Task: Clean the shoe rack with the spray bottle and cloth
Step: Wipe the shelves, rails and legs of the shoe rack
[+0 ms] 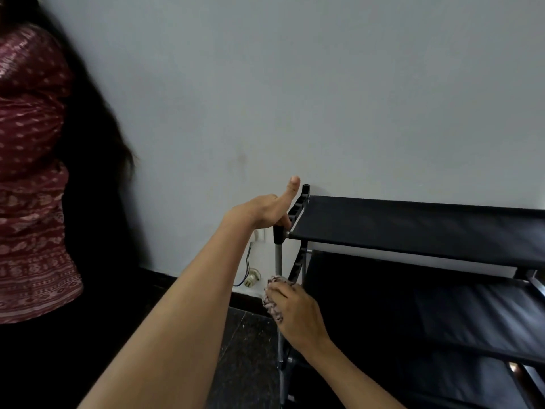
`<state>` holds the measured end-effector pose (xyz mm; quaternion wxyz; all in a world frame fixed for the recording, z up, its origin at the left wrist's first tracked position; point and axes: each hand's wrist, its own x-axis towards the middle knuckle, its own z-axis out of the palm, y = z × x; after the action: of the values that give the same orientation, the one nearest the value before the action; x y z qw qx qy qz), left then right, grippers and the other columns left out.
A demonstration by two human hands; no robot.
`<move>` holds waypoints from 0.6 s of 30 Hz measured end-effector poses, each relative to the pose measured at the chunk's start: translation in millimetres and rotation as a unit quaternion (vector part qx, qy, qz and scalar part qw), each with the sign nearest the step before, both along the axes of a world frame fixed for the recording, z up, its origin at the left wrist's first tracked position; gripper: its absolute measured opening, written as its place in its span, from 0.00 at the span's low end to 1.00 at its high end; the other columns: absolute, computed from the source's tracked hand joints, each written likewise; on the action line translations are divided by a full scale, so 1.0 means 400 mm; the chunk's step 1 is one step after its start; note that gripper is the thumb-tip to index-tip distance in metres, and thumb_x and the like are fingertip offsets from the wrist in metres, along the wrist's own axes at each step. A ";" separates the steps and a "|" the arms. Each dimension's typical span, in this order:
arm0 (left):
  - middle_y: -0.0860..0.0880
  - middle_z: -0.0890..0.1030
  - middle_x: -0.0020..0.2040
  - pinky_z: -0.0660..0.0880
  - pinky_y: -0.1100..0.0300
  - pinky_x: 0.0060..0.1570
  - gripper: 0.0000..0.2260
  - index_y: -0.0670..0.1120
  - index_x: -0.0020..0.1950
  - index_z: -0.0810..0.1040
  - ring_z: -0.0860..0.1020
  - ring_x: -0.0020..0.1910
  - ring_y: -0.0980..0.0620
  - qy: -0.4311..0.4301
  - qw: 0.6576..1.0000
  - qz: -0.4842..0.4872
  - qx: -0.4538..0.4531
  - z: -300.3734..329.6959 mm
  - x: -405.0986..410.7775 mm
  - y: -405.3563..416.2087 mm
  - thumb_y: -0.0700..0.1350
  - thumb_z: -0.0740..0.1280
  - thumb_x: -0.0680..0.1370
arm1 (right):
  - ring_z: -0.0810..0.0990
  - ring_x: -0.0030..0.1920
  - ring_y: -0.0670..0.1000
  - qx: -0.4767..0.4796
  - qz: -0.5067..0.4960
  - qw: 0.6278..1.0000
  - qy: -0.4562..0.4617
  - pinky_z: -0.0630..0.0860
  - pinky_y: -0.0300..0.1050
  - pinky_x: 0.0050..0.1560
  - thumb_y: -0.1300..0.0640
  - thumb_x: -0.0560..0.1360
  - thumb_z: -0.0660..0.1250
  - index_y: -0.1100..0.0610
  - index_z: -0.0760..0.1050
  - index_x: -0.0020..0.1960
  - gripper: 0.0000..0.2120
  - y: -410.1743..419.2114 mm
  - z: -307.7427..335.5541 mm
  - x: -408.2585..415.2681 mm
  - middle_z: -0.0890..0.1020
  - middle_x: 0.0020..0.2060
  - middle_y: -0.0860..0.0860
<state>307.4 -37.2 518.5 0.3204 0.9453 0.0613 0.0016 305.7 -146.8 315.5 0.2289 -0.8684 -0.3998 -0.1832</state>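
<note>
The shoe rack (413,222) has black fabric shelves on a metal frame and stands against the wall at the right. My left hand (265,209) rests on its top left corner, fingers curled over the black corner joint and thumb sticking up. Lower down, my right hand (295,314) grips a bunched patterned cloth (272,302) and presses it against the silver front left post (278,261). No spray bottle is in view.
A person in a maroon patterned top (32,172) with long dark hair stands close at the left. A wall socket with a blue wire (250,276) sits low on the wall beside the rack. The floor (244,349) is dark speckled stone.
</note>
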 end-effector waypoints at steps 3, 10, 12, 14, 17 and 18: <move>0.44 0.82 0.56 0.62 0.48 0.71 0.52 0.44 0.44 0.84 0.77 0.58 0.49 -0.002 1.000 -0.003 -0.009 -0.005 -0.004 0.004 0.77 0.33 0.58 | 0.79 0.50 0.52 0.044 0.008 0.998 -0.053 0.81 0.47 0.49 0.59 0.68 0.75 0.54 0.76 0.61 0.22 0.001 0.057 0.004 0.78 0.59 0.48; 0.44 0.80 0.59 0.61 0.50 0.71 0.46 0.46 0.43 0.83 0.76 0.60 0.49 0.003 1.000 0.001 -0.017 -0.013 -0.006 0.004 0.74 0.33 0.68 | 0.80 0.43 0.52 0.115 0.028 0.985 -0.128 0.80 0.42 0.44 0.61 0.66 0.77 0.57 0.80 0.58 0.21 -0.011 0.100 0.032 0.81 0.55 0.50; 0.43 0.79 0.60 0.60 0.49 0.71 0.44 0.47 0.43 0.83 0.74 0.62 0.48 -0.009 1.000 0.009 -0.012 -0.021 -0.010 0.005 0.73 0.34 0.70 | 0.80 0.49 0.51 0.036 0.043 0.996 -0.067 0.80 0.41 0.50 0.62 0.69 0.73 0.56 0.77 0.61 0.21 -0.025 0.021 0.018 0.79 0.60 0.49; 0.43 0.79 0.61 0.60 0.47 0.71 0.42 0.48 0.43 0.82 0.73 0.64 0.46 -0.024 1.000 0.014 -0.011 -0.030 -0.017 0.004 0.73 0.35 0.70 | 0.76 0.56 0.51 -0.040 0.047 0.998 -0.001 0.76 0.43 0.58 0.63 0.75 0.67 0.54 0.72 0.67 0.21 -0.038 -0.048 0.014 0.75 0.66 0.48; 0.44 0.79 0.60 0.61 0.48 0.71 0.41 0.49 0.42 0.82 0.73 0.64 0.46 -0.035 0.999 0.015 -0.015 -0.037 -0.025 0.001 0.72 0.35 0.71 | 0.75 0.57 0.52 -0.069 0.058 0.996 0.000 0.76 0.45 0.57 0.63 0.76 0.64 0.54 0.72 0.67 0.20 -0.044 -0.054 0.020 0.74 0.67 0.48; 0.44 0.80 0.60 0.61 0.48 0.71 0.41 0.49 0.43 0.82 0.73 0.63 0.46 -0.035 0.999 0.014 -0.015 -0.038 -0.024 0.001 0.72 0.35 0.71 | 0.77 0.54 0.53 -0.062 0.063 0.996 -0.020 0.78 0.47 0.55 0.63 0.74 0.66 0.55 0.74 0.65 0.19 -0.041 -0.030 0.023 0.76 0.65 0.50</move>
<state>297.7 -36.6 503.5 0.3366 0.9387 0.0637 0.0382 314.7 -163.4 303.4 0.1777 -0.8500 -0.4692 -0.1607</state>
